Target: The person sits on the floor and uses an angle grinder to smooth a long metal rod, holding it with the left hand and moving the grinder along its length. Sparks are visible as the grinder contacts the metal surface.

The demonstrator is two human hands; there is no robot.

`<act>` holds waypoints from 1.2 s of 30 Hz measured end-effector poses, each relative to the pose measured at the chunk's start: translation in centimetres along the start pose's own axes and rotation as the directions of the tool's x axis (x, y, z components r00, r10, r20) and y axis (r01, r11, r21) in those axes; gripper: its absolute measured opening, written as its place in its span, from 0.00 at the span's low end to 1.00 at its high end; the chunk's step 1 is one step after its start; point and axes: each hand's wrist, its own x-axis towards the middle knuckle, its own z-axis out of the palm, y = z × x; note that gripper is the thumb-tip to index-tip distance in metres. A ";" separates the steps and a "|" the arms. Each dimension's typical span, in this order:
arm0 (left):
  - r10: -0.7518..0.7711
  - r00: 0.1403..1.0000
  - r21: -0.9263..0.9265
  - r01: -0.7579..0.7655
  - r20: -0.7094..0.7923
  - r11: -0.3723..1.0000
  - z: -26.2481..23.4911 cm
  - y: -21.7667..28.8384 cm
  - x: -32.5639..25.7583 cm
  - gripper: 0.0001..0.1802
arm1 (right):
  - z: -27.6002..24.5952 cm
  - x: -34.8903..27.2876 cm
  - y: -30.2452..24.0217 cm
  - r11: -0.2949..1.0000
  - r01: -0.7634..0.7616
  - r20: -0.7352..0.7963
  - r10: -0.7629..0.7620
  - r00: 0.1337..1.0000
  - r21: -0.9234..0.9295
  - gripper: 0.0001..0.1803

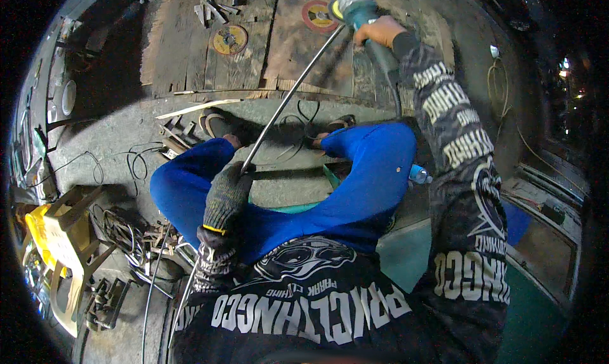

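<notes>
My left hand [227, 196], in a grey knit glove with a yellow-edged cuff, is closed around a long thin metal rod [288, 97]. The rod slants from my lap up to the far right, crossing the wooden board [244, 66]. My bare right hand [382, 31] grips a teal angle grinder [360, 12] by its body, arm stretched out. The grinder's head and disc lie right over the far part of the rod; whether the disc touches it I cannot tell. A dark cord trails from the grinder toward my knee.
Two round cutting discs, one yellowish [229, 39] and one red-rimmed [320, 16], lie on the board near metal offcuts [214, 10]. Cables [127, 234] and scrap pieces clutter the floor at left, beside a yellow plastic chair [66, 237]. A plastic bottle [419, 174] is by my right knee.
</notes>
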 end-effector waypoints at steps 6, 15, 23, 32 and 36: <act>-0.093 0.996 0.095 0.091 0.014 0.991 -0.5 0.5 0.0 0.17 | -2.1 6.4 3.1 0.938 -0.073 -0.219 0.154 0.963 0.339 0.20; -0.070 0.997 0.040 0.069 0.032 0.997 -0.4 1.4 0.0 0.19 | 2.9 -4.3 1.3 0.816 0.045 -0.052 -0.019 0.998 0.576 0.25; -0.015 0.999 -0.019 0.016 0.050 1.000 0.3 0.8 -0.1 0.19 | 8.7 -15.9 -4.6 0.711 0.174 0.004 -0.242 0.970 0.681 0.22; 0.181 0.983 0.093 -0.184 0.042 0.979 2.1 -2.5 0.7 0.19 | 13.5 -22.1 -8.3 0.868 0.257 -0.066 -0.253 0.965 0.424 0.36; 0.148 0.989 0.100 -0.150 0.021 0.984 2.4 -3.1 1.8 0.21 | 13.3 -23.0 -8.9 0.879 0.255 0.014 -0.285 0.958 0.403 0.39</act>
